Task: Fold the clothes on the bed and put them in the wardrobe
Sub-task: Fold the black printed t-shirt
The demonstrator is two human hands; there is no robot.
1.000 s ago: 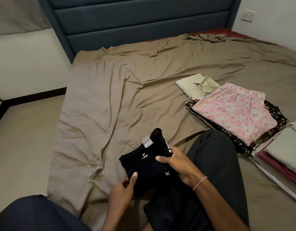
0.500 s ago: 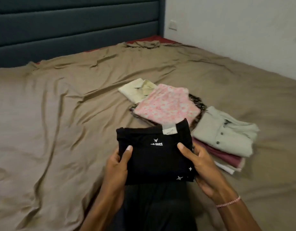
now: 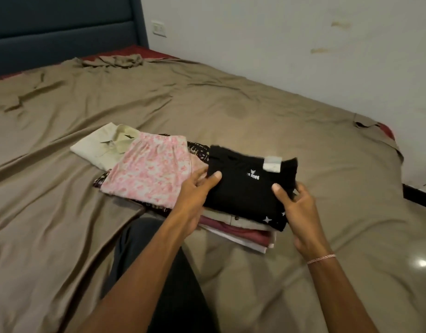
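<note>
My left hand (image 3: 195,188) has its thumb on the black top (image 3: 243,188) and its fingers tucked under. My right hand (image 3: 300,207) pinches the other side the same way. The folded black top sits over a pile (image 3: 243,230) of folded clothes; I cannot tell if it touches. A pink cloth (image 3: 154,174) and a cream shirt (image 3: 103,145) lie to the left, all on the bed (image 3: 255,116).

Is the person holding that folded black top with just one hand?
No, both the left hand and the right hand hold the folded black top, thumbs on top, over the stack of folded clothes.
</note>
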